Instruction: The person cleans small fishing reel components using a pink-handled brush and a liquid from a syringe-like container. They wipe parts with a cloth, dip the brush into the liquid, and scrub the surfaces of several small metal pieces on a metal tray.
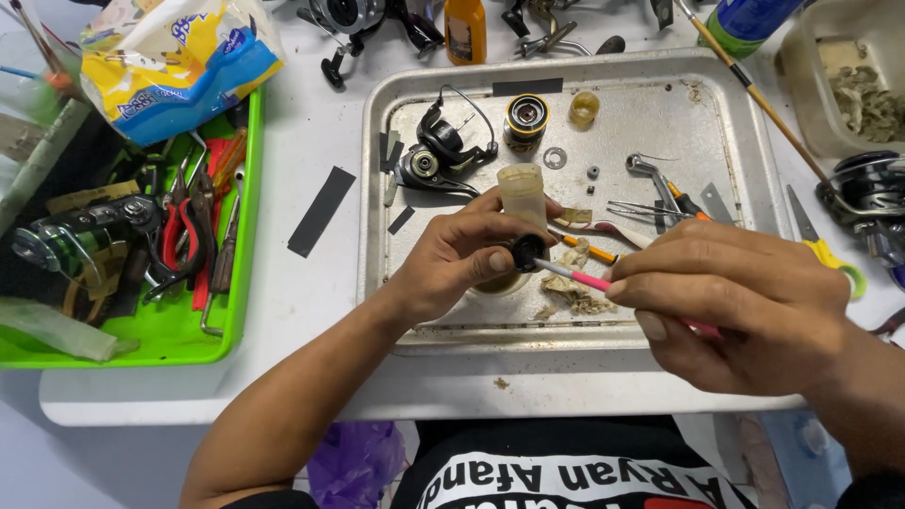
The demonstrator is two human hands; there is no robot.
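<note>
My left hand [457, 256] grips a small translucent bottle [521, 196] and a small black round part [527, 251] over the metal tray [735, 123]. My right hand [731, 302] holds a thin pink-handled brush [577, 276] whose tip touches the black part. A black fishing reel body [432, 151] lies on the tray behind my left hand, next to a black and gold spool [525, 119]. Crumpled dirty tissue [570, 290] lies under the brush.
A green bin [247, 236] with pliers and tools stands at left, a snack bag [170, 57] above it. Tweezers [641, 209], a washer and small parts lie on the tray. Scissors [820, 247], another reel [872, 193] and a plastic tub [801, 85] sit at right.
</note>
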